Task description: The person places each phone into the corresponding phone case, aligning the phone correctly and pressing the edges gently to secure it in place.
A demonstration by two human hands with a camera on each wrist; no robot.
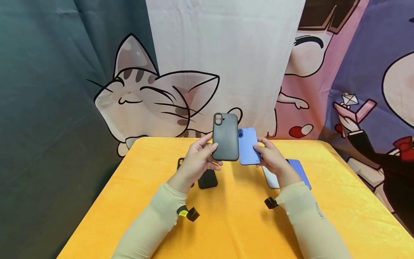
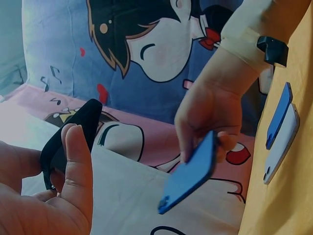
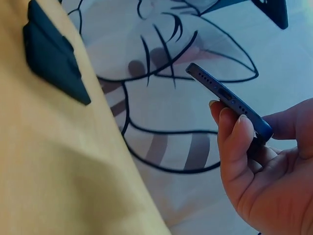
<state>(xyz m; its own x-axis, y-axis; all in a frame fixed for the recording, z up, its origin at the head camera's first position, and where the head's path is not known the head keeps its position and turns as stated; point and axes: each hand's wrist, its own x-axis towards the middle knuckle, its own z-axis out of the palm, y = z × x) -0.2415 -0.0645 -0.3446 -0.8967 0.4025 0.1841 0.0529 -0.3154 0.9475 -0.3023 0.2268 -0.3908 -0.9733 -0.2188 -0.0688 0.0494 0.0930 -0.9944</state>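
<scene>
My left hand point(image 1: 198, 158) grips a black phone case point(image 1: 225, 136) by its lower left side, thumb over the back face, holding it upright above the table. In the left wrist view the same case point(image 2: 78, 129) is seen edge-on between thumb and fingers. A blue phone point(image 1: 248, 145) is pinched along its right side by my right hand point(image 1: 271, 156), its camera lenses toward me at upper left. Case and phone are side by side, with the case's edge nearest the phone. The right wrist view shows the phone's port end point(image 3: 227, 95).
Two dark phone cases, one point(image 1: 208, 179) partly behind my left hand, lie on the yellow cloth-covered table point(image 1: 233, 223). At right lie a pale phone point(image 1: 271, 177) and another blue phone point(image 1: 299, 172), partly under my right wrist. A cartoon-printed curtain point(image 1: 226, 54) hangs behind the table.
</scene>
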